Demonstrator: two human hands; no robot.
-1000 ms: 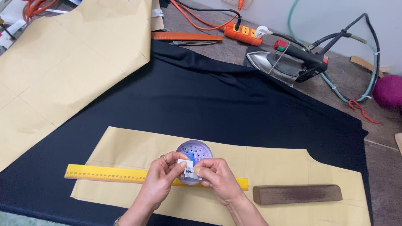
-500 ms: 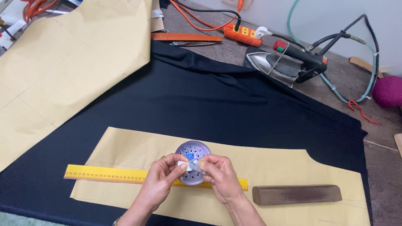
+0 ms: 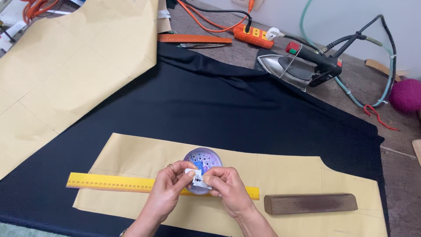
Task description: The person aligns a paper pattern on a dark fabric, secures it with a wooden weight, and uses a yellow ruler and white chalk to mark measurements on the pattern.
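My left hand [image 3: 169,188] and my right hand [image 3: 226,188] meet over a small round purple container [image 3: 202,159] with a perforated top. Both pinch a small white piece [image 3: 196,177] between their fingertips, just in front of the container. Under them lies a yellow ruler [image 3: 109,182], flat on a tan paper pattern piece [image 3: 280,173]. The pattern rests on dark navy fabric [image 3: 210,109] that covers the table. A ring shows on a finger of my left hand.
A brown wooden block [image 3: 310,203] lies on the pattern to the right. A clothes iron [image 3: 302,66], an orange power strip [image 3: 253,34], cables and a green hose sit at the back. Large tan paper [image 3: 66,66] covers the left. A magenta yarn ball [image 3: 405,95] is far right.
My hands have shifted slightly nearer to me over the container, still working the small white piece between the fingertips. Nothing else has moved.
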